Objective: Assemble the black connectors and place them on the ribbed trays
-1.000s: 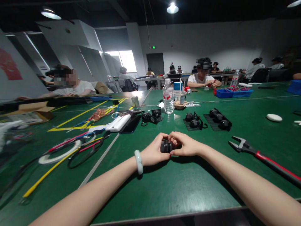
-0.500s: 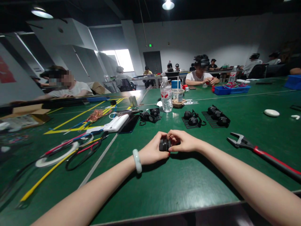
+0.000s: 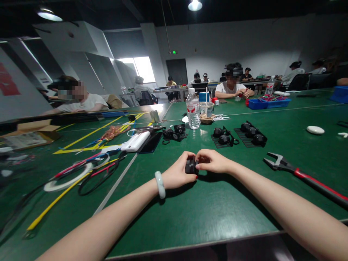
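Above the green table (image 3: 212, 210), a small black plastic fitting (image 3: 190, 166) with a ridged, nut-like body is held between both hands. My left hand (image 3: 178, 172) grips its left side between thumb and fingers, and a pale green bangle (image 3: 160, 185) circles that wrist. From the right, the fingertips of my right hand (image 3: 213, 161) pinch the fitting's other end. The fingers cover part of it. Farther back lie similar black fittings on dark ribbed plates, one group (image 3: 224, 137) ahead and another (image 3: 252, 134) to its right. A third cluster (image 3: 174, 133) sits left of the bottle.
An adjustable wrench (image 3: 288, 168) with a red and black handle lies at right. Cables (image 3: 62, 195) and a white power bank (image 3: 136, 141) are on the left. A water bottle (image 3: 193, 110) stands ahead, and blue trays (image 3: 269, 104) lie beyond. Co-workers sit behind.
My right fingers have shifted slightly and closed more tightly around the fitting's right end. My left hand keeps its hold. The whole view has moved a little.
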The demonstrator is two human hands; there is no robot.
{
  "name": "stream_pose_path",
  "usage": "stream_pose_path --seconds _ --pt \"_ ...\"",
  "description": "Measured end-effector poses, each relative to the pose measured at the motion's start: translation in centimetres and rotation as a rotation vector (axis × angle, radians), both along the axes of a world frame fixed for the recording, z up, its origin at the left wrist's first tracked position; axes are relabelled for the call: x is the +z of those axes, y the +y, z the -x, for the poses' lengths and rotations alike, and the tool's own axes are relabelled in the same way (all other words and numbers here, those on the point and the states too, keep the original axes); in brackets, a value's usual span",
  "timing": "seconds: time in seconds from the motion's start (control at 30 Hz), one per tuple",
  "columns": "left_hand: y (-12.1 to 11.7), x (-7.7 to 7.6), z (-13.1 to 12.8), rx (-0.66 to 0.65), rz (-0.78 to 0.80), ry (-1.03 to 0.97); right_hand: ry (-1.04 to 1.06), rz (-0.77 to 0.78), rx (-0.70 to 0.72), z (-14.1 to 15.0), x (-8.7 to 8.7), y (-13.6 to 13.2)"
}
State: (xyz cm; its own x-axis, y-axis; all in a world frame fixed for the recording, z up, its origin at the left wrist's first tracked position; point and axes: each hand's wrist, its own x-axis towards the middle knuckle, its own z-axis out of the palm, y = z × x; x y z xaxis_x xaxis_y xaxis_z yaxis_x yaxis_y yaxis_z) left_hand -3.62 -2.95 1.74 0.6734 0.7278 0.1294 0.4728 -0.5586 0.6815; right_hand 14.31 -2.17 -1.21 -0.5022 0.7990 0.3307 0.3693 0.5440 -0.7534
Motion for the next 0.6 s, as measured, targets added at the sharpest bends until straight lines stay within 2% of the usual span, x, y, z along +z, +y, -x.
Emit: stream_pose_path --seconds 0.6 --pt "0.08 -0.17 0.1 0.008 -0.026 0.026 -0.01 0.023 -0.02 -0.15 0.04 -0.06"
